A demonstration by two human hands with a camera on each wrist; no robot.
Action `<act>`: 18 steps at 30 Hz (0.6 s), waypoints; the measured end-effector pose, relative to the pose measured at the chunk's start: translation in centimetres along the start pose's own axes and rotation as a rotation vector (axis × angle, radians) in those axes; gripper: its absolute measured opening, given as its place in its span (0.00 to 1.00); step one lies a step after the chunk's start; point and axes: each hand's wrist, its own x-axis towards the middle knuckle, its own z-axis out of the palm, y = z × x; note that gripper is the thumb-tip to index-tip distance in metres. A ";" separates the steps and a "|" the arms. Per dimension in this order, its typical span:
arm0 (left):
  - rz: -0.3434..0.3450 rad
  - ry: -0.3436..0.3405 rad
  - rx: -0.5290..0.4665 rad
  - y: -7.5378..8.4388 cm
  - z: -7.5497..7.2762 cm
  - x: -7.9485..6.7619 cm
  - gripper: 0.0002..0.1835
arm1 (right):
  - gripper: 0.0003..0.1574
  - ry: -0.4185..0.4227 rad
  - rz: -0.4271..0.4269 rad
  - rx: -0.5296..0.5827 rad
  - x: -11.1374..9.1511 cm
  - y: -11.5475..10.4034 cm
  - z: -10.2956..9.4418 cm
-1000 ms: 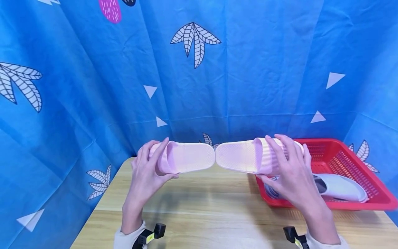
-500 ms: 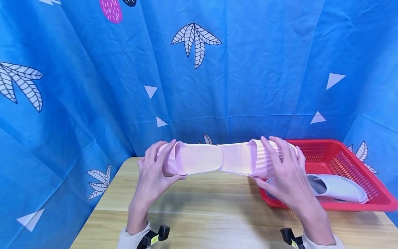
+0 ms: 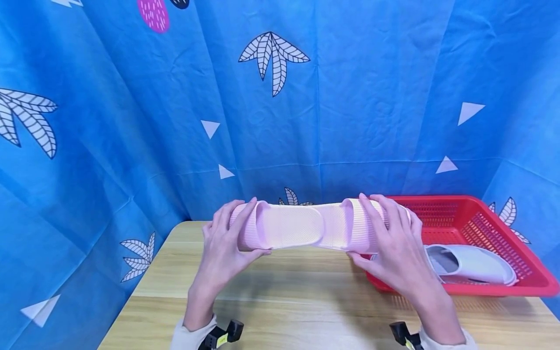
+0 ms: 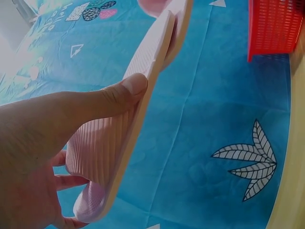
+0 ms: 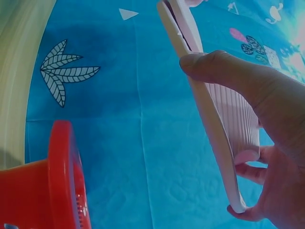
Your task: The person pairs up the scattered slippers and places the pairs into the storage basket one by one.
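Two pale pink slide slippers are held up above the table, heel ends toward each other. My left hand [image 3: 225,240] grips the left slipper [image 3: 288,226] round its ribbed strap, thumb along the near edge of the sole. The right slipper [image 3: 334,223] is gripped the same way by my right hand [image 3: 395,243]. In the head view the left slipper's heel overlaps in front of the right one's. The left wrist view shows the thumb [image 4: 136,83] on the sole's edge, and the right wrist view shows the right slipper's sole [image 5: 212,119] edge-on.
A red plastic basket [image 3: 535,262] stands on the wooden table [image 3: 297,301] at the right, partly behind my right hand. Inside it lies a light grey slipper [image 3: 481,262]. Blue patterned cloth [image 3: 350,97] hangs behind the table and at both sides.
Both hands have moved inward. The slippers' heels, end to end a second ago, now overlap, the left in front of the right. The basket has not moved.
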 end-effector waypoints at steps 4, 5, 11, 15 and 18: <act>0.004 -0.003 0.000 0.3 0.2 0.0 0.58 | 0.82 0.001 -0.008 0.001 0.1 -0.1 0.1; 0.005 -0.003 0.000 0.4 0.2 0.0 0.58 | 0.81 0.001 -0.009 0.002 0.1 -0.1 0.1; 0.000 -0.010 -0.013 0.7 0.5 0.1 0.59 | 0.80 -0.001 -0.023 0.016 0.1 -0.4 0.3; 0.003 -0.005 -0.046 1.0 0.7 0.0 0.58 | 0.76 0.010 -0.048 0.023 0.1 -0.5 0.5; 0.015 0.005 -0.060 1.2 0.9 0.0 0.58 | 0.74 0.014 -0.061 0.023 0.1 -0.5 0.6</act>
